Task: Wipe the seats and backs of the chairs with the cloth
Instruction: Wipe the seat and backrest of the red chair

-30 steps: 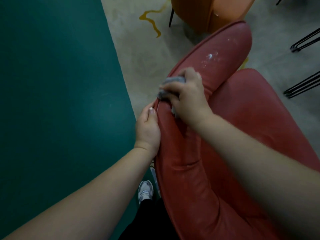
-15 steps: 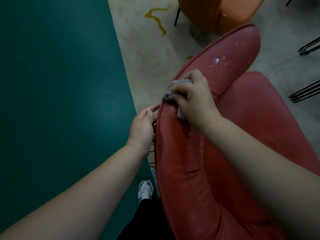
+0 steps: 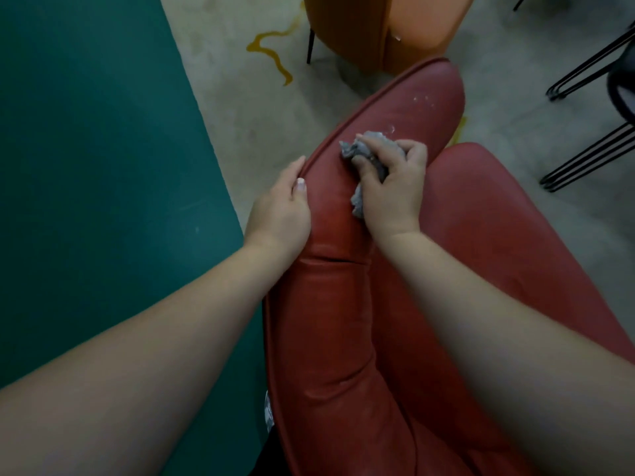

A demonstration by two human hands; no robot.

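**Head cam check-in: soft rag, padded chair back, easy job**

Head view looks straight down on the red chair (image 3: 330, 304), with the padded backrest running up the middle and the seat (image 3: 515, 242) off to its right. The right hand (image 3: 391, 187) has the grey cloth (image 3: 369, 156) bunched up under the fingers, its grip curled closed around the wad and pressing it onto the top of the backrest, near the outer piped edge. The left hand (image 3: 280, 209) isn't holding anything loose; its grip lies flat and mostly open, clamped over that left edge of the backrest, thumb on top, looks like it's steadying the chair.

Handling-wise, the cloth looks limp and light, crumples into a ball, so I'd say a full-palm hold on the bunch works better than a fingertip pinch, otherwise it'll slide out on the smooth upholstery. The cover looks like leatherette: slick, a bit creased, soft padding underneath that gives under pressure.

Some white specks (image 3: 421, 99) sit further up the backrest, beyond the cloth, not yet reached. The orange chair (image 3: 412, 29) stands just past the top end, on the floor (image 3: 240, 80).
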